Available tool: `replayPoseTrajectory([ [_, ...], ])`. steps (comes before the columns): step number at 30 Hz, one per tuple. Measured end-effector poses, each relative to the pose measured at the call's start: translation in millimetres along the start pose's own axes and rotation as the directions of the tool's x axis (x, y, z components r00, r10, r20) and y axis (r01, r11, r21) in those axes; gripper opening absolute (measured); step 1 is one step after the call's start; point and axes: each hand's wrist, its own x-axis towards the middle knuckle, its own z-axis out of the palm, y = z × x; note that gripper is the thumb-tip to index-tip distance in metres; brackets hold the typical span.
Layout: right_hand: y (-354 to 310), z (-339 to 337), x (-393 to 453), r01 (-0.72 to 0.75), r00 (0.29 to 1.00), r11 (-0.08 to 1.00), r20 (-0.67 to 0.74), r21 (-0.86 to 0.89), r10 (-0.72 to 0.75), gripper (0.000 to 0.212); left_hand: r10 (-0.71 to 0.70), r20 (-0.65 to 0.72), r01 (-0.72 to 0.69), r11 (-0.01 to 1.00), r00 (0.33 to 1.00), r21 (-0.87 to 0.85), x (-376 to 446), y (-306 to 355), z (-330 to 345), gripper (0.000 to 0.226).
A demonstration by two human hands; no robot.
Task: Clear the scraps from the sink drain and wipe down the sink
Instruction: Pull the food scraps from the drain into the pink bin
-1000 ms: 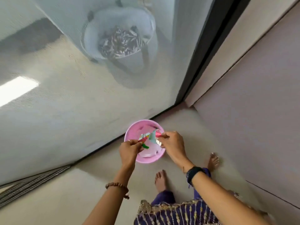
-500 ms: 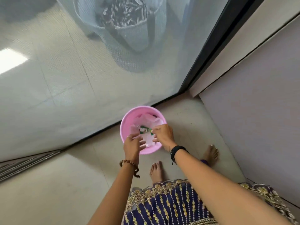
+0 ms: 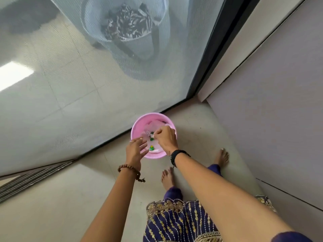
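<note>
A pink plastic bin (image 3: 138, 126) stands on the floor by the mesh screen door. It holds pale plastic and wrapper scraps with green print (image 3: 151, 147). My right hand (image 3: 165, 137) is over the bin's middle, fingers curled, pinching a small scrap at its fingertips. My left hand (image 3: 135, 150) hovers at the bin's near left rim with its fingers spread and holding nothing. No sink is in view.
A mesh screen door (image 3: 87, 75) with a dark frame (image 3: 206, 62) fills the left and top. Behind it stands a white bucket (image 3: 122, 25) of dark patterned cloth. A lilac wall (image 3: 271, 102) lies to the right. My bare feet (image 3: 167, 177) stand just behind the bin.
Both hands held a wrapper above the bin a second ago, then lowered it inside. My left hand has let go and opened; my right hand stays over the bin's contents.
</note>
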Motion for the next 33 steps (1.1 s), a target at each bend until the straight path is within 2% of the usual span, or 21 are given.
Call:
replayPoseTrajectory([
  [2, 2, 3, 4, -0.042, 0.998, 0.997, 0.051, 0.065, 0.039, 0.006, -0.022, -0.004, 0.022, 0.999, 1.0, -0.027, 7, -2, -8, 0.033],
  [5, -1, -2, -1, -0.143, 0.989, 0.938, 0.08, 0.315, 0.124, 0.018, -0.059, 0.002, 0.059, 0.995, 0.998, -0.085, 3, 0, -11, 0.026],
  [9, -36, -34, -34, -0.23, 0.973, 0.728, 0.14, 0.645, 0.183, 0.022, -0.034, 0.085, 0.049, 0.982, 0.996, -0.183, -41, 28, 8, 0.013],
  [12, -76, -93, -68, -0.211, 0.977, 0.583, 0.182, 0.784, 0.109, 0.023, 0.095, 0.273, -0.018, 0.962, 0.957, -0.272, -104, 67, 41, 0.022],
  [16, -119, -217, -131, 0.002, 0.998, 0.437, 0.023, 0.899, -0.051, 0.034, 0.301, 0.512, -0.165, 0.941, 0.804, -0.294, -210, 120, 107, 0.025],
  [19, -135, -321, -188, 0.229, 0.971, 0.362, -0.186, 0.904, -0.15, 0.038, 0.389, 0.698, -0.291, 0.92, 0.601, -0.262, -295, 149, 165, 0.021],
  [21, -136, -381, -222, 0.359, 0.933, 0.308, -0.328, 0.881, -0.15, 0.034, 0.424, 0.789, -0.399, 0.882, 0.445, -0.249, -347, 158, 204, 0.02],
  [23, -127, -440, -251, 0.459, 0.888, 0.276, -0.443, 0.844, -0.121, 0.034, 0.408, 0.854, -0.463, 0.855, 0.322, -0.234, -399, 162, 248, 0.02],
  [26, -99, -512, -272, 0.542, 0.822, 0.295, -0.569, 0.787, 0.008, 0.032, 0.319, 0.922, -0.514, 0.841, 0.221, -0.168, -453, 155, 314, 0.019],
  [29, -54, -574, -266, 0.554, 0.738, 0.4, -0.653, 0.73, 0.169, 0.026, 0.201, 0.951, -0.575, 0.817, 0.236, -0.029, -482, 133, 383, 0.022],
  [31, -19, -603, -250, 0.487, 0.718, 0.467, -0.643, 0.738, 0.267, 0.026, 0.125, 0.948, -0.615, 0.784, 0.291, 0.085, -484, 116, 428, 0.024],
  [33, 22, -629, -232, 0.375, 0.707, 0.535, -0.607, 0.757, 0.363, 0.021, 0.088, 0.926, -0.69, 0.694, 0.366, 0.207, -474, 96, 475, 0.022],
])
